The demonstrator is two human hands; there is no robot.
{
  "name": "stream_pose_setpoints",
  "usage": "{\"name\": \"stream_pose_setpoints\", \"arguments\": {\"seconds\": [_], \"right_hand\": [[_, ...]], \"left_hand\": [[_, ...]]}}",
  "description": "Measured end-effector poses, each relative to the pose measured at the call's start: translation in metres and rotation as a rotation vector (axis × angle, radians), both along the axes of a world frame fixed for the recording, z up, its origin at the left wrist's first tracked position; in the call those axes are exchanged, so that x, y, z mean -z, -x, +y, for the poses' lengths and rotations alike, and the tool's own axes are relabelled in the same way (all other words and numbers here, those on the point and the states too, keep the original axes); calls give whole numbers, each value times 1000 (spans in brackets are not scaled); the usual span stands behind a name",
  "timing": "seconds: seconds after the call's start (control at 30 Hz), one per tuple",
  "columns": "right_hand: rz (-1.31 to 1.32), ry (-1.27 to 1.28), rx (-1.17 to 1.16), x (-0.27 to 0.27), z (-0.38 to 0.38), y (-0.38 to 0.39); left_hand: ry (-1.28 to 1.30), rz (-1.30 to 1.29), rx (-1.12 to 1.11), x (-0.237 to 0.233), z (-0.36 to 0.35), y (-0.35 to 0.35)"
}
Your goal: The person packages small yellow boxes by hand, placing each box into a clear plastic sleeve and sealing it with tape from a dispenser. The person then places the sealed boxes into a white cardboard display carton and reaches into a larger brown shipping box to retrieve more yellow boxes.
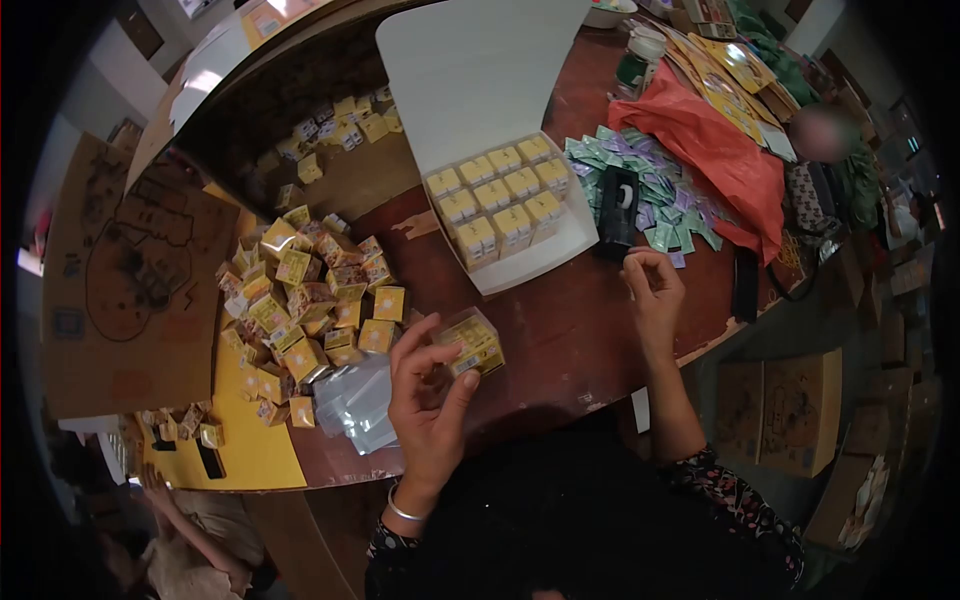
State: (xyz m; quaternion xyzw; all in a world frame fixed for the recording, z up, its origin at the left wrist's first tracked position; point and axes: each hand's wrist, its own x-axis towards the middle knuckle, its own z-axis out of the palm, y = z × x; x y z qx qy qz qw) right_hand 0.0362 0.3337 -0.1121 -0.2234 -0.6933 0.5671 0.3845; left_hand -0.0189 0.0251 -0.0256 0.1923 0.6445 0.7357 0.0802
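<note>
L hand w/ box, brown table

One small yellow box: printed carton in clear glossy sleeve; tilted; pinched in left hand fingertips, at seven o'clock from the white tray. One pale scrap: tiny; pinched in right hand, two o'clock from the box.

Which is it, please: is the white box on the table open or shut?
Open: the white box has its lid raised behind, and small yellow boxes show inside.
</note>
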Motion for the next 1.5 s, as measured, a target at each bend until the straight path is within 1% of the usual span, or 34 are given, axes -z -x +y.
{"name": "stream_pose_setpoints", "arguments": {"seconds": [0.1,0.13,0.2,0.33,0.53,0.63,0.73,0.83,0.93,1.03,1.13,1.23,1.33,1.4,1.43,1.47,1.5], "right_hand": [[132,376,-483,-65,-55,-9],[100,398,-567,-79,-71,-11],[60,460,-730,-99,-95,-11],[14,474,-804,-96,-119,-1],[-23,373,-752,-94,-125,4],[-77,356,-680,-101,-125,6],[-122,146,-561,-91,-124,6],[212,-517,-403,-79,-114,17],[341,-775,-442,-76,-107,24],[268,-797,-536,-89,-98,28],[119,-926,-737,-98,-81,34],[-281,-781,-965,-121,-76,30],[-359,-464,-1071,-114,-67,34],[-273,-82,-1001,-88,-66,33],[-229,108,-954,-76,-67,31],[-152,200,-946,-70,-71,32],[-155,293,-953,-68,-76,31]], "left_hand": [[170,214,-45,5,7,1],[145,214,-38,6,10,-1],[188,313,-53,-1,15,-1],[251,421,-64,-4,16,-3],[264,479,-59,3,17,-3],[258,466,-51,6,17,-3],[269,462,-52,0,16,-3],[254,388,-8,2,16,-1],[185,131,16,-4,16,-5],[222,215,44,0,10,-1],[284,292,74,1,9,5],[425,448,159,-20,10,12],[474,589,132,-40,7,17],[538,796,-91,-63,-10,24],[494,854,-229,-65,-22,26],[417,749,-248,-63,-29,27],[340,644,-263,-59,-35,27]]}}
